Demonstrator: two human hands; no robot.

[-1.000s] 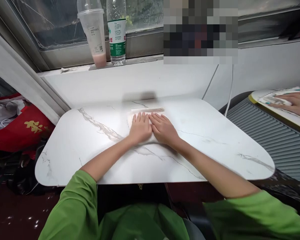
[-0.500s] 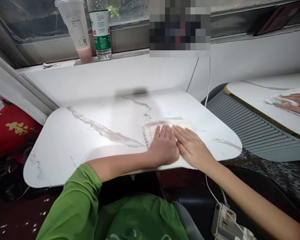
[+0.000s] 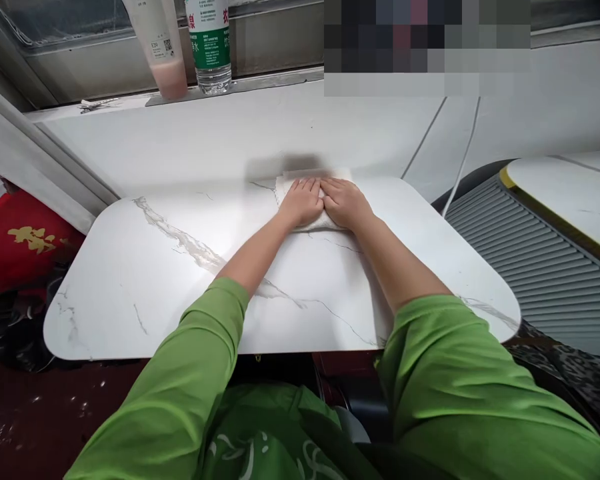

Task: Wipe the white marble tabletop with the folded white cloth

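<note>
A folded white cloth (image 3: pixel 325 223) lies at the far edge of the white marble-patterned table (image 3: pixel 180 307), close to the wall. Flat on the cloth's left part rests my left hand (image 3: pixel 304 202), palm down with its fingers stretched forward. Beside it, my right hand (image 3: pixel 346 201) presses on the right part of the cloth, fingers also extended. The two hands touch near the cloth's middle. Parts of the cloth are hidden under them.
On the window ledge stand a cup with pink liquid (image 3: pixel 167 73) and a water bottle (image 3: pixel 213 57). White cables (image 3: pixel 465 160) hang at the right wall. A second table (image 3: pixel 570 193) is at the right; a red bag (image 3: pixel 25 240) is at the left.
Both my hands and the cloth have moved from the table's near edge to its far edge, by the wall. The other person's hand on the second table has left the view.
</note>
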